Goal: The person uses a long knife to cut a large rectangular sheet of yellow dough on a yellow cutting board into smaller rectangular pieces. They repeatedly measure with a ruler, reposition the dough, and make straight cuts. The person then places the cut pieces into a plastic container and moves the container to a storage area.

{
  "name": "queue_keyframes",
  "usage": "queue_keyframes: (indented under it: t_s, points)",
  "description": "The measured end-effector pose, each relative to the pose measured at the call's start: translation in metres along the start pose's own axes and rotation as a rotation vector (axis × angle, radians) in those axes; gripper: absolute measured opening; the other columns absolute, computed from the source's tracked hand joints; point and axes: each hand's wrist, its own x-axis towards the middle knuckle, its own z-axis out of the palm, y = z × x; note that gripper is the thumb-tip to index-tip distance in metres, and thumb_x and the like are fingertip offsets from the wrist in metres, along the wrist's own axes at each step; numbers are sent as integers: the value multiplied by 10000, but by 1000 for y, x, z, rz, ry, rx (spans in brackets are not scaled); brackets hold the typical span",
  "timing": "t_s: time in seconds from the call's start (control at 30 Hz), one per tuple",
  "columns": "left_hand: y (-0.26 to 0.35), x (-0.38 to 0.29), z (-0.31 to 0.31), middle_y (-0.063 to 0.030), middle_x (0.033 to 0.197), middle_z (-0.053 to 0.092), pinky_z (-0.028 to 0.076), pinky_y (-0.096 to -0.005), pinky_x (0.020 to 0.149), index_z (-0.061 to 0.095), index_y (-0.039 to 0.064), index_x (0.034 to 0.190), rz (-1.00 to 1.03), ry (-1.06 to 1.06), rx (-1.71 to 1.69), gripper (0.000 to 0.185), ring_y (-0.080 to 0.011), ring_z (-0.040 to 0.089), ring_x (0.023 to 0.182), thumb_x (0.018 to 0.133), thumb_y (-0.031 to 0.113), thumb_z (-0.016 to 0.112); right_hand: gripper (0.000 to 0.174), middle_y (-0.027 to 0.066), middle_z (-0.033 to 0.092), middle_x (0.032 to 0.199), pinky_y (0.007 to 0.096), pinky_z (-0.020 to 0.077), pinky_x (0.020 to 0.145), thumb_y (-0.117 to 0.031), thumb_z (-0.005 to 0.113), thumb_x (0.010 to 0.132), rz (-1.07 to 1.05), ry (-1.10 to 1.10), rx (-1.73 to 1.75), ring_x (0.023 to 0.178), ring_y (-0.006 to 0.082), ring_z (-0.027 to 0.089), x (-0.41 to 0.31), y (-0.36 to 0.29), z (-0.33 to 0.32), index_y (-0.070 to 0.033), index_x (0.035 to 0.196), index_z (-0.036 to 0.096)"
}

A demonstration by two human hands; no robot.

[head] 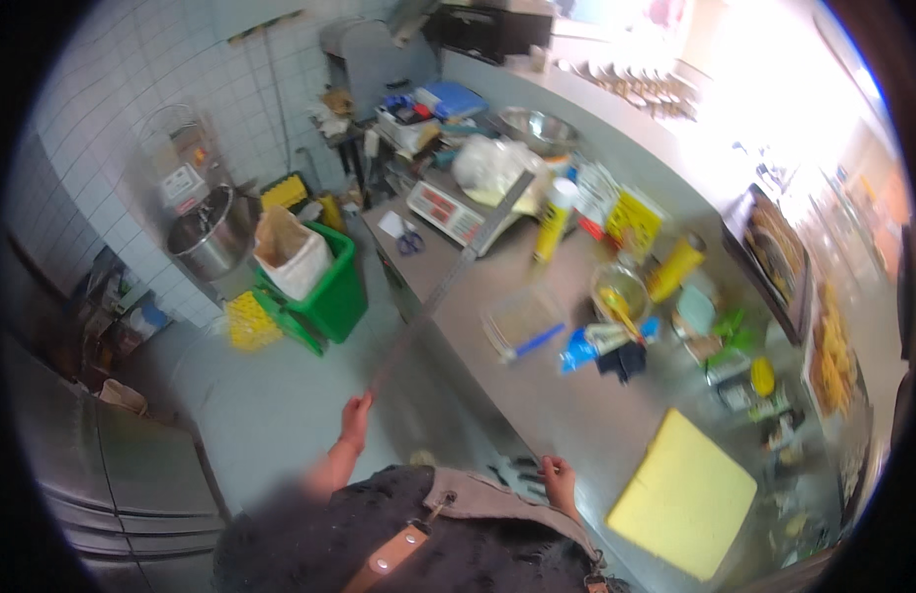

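My left hand (354, 424) grips one end of a long metal ruler (435, 296). From there the ruler slants up and away, and its far end overlaps the digital scale (447, 215) in the view. My right hand (560, 482) is by the front edge of the steel worktable (458, 311), fingers curled; whether anything is between them cannot be made out. To its right lies a thick yellow square slab (684, 497). A clear plastic box with a blue edge (528, 322) stands mid-table, beside blue packets (584, 348) and a bowl with a yellow utensil (621, 293).
Scissors (409, 241) and a yellow spray can (554, 219) lie or stand near the scale. A green bin (339, 289) holding a paper sack is on the floor at left, near a steel mixer bowl (209, 233). Dark tray (773, 252) and yellow food (832, 356) line the right.
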Motion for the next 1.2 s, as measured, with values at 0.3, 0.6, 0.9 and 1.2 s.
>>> queue_keyframes:
  t_s: [0.3,0.6,0.9,1.2]
  points:
    - [43,121,-100,83,773,348,263,-280,684,450,172,752,66,107,-39,404,-73,324,754,988,410,675,766,143,621,813,410,541,516,-635,714,854,295,67,338,621,268,637,225,-114,158,40,1200,609]
    - [50,114,-66,31,826,431,370,-291,741,489,71,821,-53,222,-96,380,-105,402,813,1033,366,603,690,145,654,1147,435,559,719,-425,799,869,361,141,563,927,283,665,286,-131,168,44,1317,563]
    - [77,172,-23,-21,913,543,412,-331,810,603,23,992,-19,24,121,417,-142,469,875,1036,435,555,702,76,647,1171,369,511,843,-472,787,866,293,124,636,1019,231,626,328,-187,102,-27,1352,547]
    - [88,198,9,-18,1036,541,426,-337,858,603,39,1121,-119,76,129,334,-151,497,990,1014,353,566,386,-79,640,991,230,373,618,-385,711,957,3,31,778,825,38,548,391,-260,37,-124,1227,624]
